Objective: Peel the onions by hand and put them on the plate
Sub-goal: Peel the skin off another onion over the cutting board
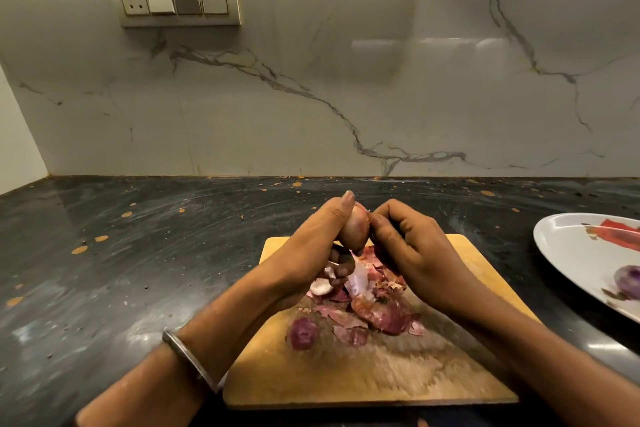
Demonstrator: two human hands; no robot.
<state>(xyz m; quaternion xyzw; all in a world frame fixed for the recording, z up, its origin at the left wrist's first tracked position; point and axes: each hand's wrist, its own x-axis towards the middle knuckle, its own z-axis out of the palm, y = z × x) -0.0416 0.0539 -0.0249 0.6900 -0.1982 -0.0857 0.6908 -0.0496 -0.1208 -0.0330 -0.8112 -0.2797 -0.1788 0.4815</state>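
My left hand [311, 239] grips a small reddish onion [354, 229] above the far end of a wooden cutting board [346, 378]. My right hand [403, 246] has curled fingers that pinch at the onion's right side, where the skin is. A pile of purple and pink onion skins [367, 308] lies on the board under the hands. One purple onion piece [303, 333] sits at the pile's left edge. A white plate [568, 246] with a red pattern stands at the right edge of the view, with a peeled purple onion [627, 278] on it.
The board lies on a dark speckled stone counter [138, 253]. A marble-look wall [346, 97] rises behind it, with a switch and socket panel [175, 0] at upper left. A metal bangle [190, 357] circles my left wrist.
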